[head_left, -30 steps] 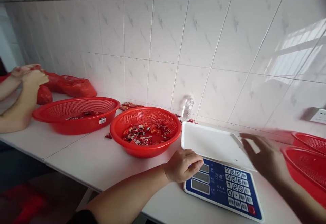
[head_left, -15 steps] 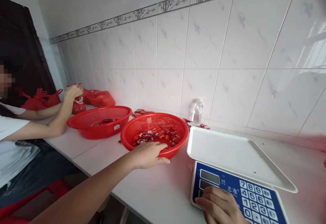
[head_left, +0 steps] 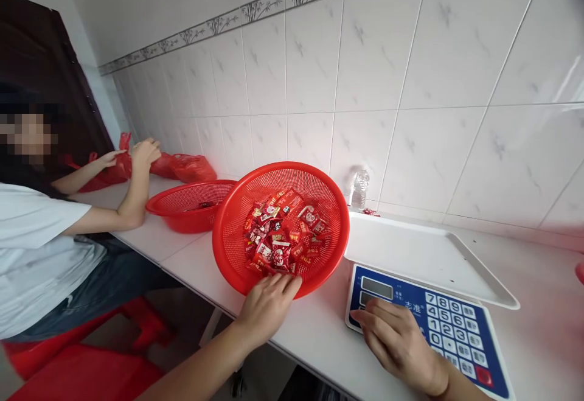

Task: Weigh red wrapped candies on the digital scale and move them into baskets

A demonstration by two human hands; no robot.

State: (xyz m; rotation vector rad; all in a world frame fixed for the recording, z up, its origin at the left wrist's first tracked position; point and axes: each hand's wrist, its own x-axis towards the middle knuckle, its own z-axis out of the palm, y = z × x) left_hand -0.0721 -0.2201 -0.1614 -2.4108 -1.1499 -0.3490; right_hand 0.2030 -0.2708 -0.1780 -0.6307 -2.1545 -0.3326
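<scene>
Scale displays (head_left: 376, 287) partly behind right fingers (head_left: 382, 323)

Bright, soft light on my side; glare streak at far right of the tiled wall (head_left: 365, 72). Door (head_left: 31, 72) dark, murky under my worktop (head_left: 314, 331). My left grip (head_left: 269, 303) fairly sharp. Wide-angle slant, top-right corner darkened. Co-worker (head_left: 41, 237) partly pixelated.
</scene>
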